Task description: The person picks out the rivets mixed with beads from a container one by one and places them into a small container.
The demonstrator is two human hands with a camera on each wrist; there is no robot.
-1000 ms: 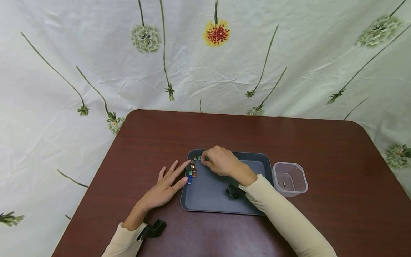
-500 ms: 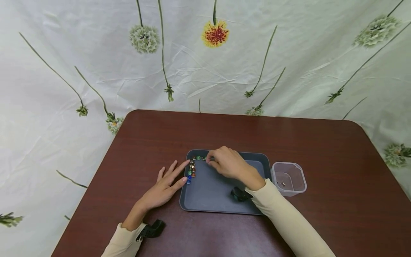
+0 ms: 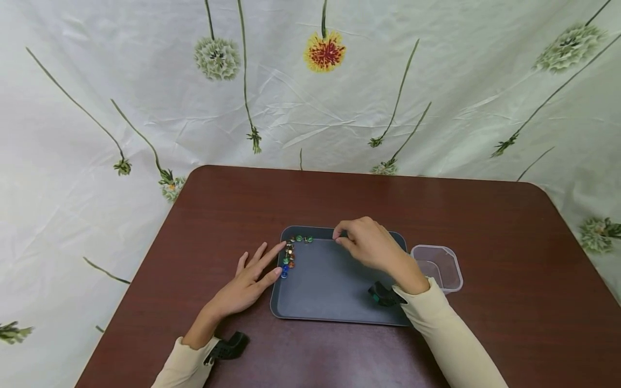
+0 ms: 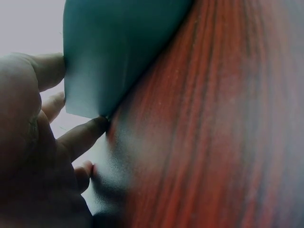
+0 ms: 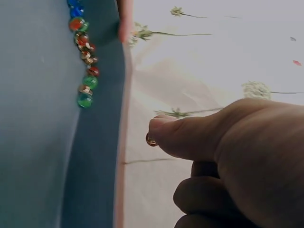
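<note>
A dark grey tray [image 3: 330, 293] lies on the table. Several glass marbles [image 5: 90, 81], blue, red and green, with small gold pieces among them, run along its left side and round the far left corner. My left hand [image 3: 245, 291] has its fingers spread, fingertips at the tray's left rim near the marbles. Over the far right part of the tray is my right hand [image 3: 371, 245], right of the marble row. Its thumb and finger pinch a small, shiny, round gold-brown piece [image 5: 151, 140], mostly covered by the fingertips in the right wrist view; I cannot tell its exact kind.
A clear plastic container [image 3: 451, 269] stands against the tray's right side, partly behind the right forearm. The brown wooden table [image 3: 509, 258] reaches to a white cloth [image 3: 145, 70] printed with flowers. A black camera [image 3: 383, 295] sits on the right wrist.
My right hand has moved right along the tray's far side, away from the marbles. A green marble that was at its fingertips now lies at the end of the row. My left hand stays put.
</note>
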